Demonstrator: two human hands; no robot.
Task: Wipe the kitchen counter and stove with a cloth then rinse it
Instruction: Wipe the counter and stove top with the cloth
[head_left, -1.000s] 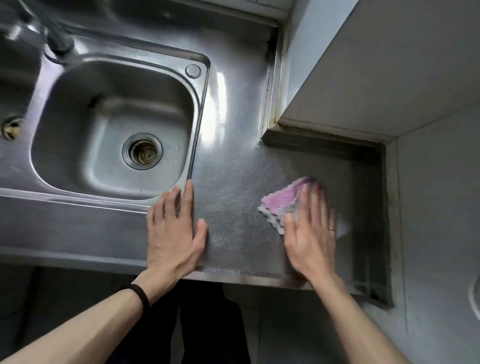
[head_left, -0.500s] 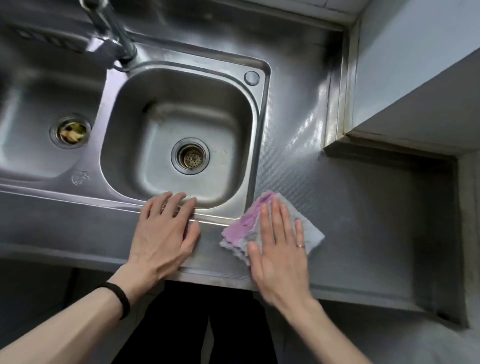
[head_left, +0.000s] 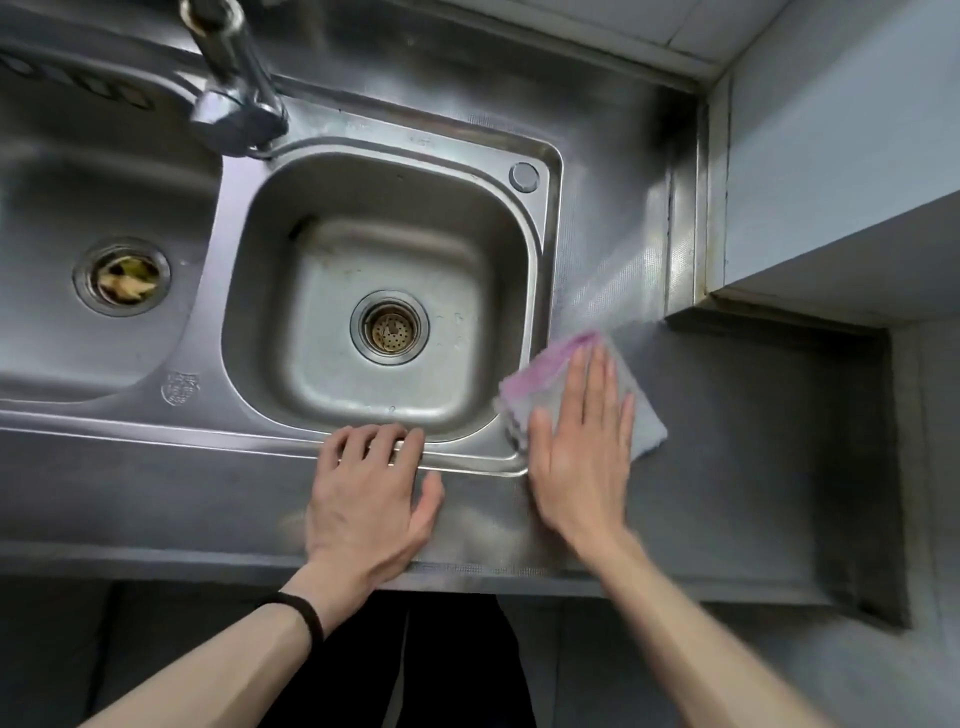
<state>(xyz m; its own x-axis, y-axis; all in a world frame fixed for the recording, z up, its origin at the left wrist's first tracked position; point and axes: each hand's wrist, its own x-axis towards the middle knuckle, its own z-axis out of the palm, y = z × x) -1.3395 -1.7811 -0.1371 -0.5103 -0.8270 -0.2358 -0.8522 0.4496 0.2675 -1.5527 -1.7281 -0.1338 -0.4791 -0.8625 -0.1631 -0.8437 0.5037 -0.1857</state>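
Note:
A pink and grey cloth (head_left: 550, 366) lies flat on the steel counter (head_left: 737, 426), overlapping the right rim of the right sink basin (head_left: 379, 306). My right hand (head_left: 582, 452) presses down on the cloth with flat, spread fingers, covering most of it. My left hand (head_left: 369, 499) rests palm down on the counter's front strip, fingertips on the basin's front rim, holding nothing. No stove is in view.
A second basin (head_left: 104, 249) with scraps in its drain lies to the left. The tap (head_left: 234, 88) rises behind the divider between the basins. A tiled wall block (head_left: 831, 156) juts over the counter at the right, leaving a dark recess beneath it.
My right hand has slid the cloth leftward across the counter, from the recess near the wall to the right basin's rim. My left hand has stayed braced near the basin's front edge.

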